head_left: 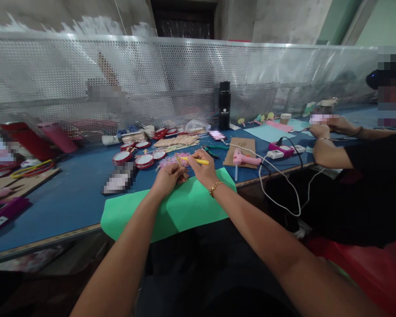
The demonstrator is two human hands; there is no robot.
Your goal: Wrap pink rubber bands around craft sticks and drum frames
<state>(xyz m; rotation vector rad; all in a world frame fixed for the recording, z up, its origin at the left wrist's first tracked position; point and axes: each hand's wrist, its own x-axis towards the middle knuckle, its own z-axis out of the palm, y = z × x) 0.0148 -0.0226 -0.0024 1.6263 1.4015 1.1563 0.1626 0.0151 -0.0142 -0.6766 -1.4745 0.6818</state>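
Over a green sheet (185, 207) at the table's front edge, my left hand (167, 179) pinches a small flat wooden stick (178, 160) that stands tilted up from the fingers. My right hand (204, 169) is closed round a yellow pen (202, 162), its tip close to the stick; whether they touch I cannot tell. Just beyond both hands lies a tangled pile of pink and purple strands (165, 162). Several loose wooden sticks (178, 141) are heaped farther back. Round red-rimmed white discs (144, 160), like small drums, sit left of the strands.
A pink glue gun (246, 159) rests on cardboard (240, 144) to the right, near green-handled pliers (214, 147) and white cables (279, 200). A black bottle (224, 105) stands before the perforated metal screen (171, 79). Another person's hands (330, 127) work at far right.
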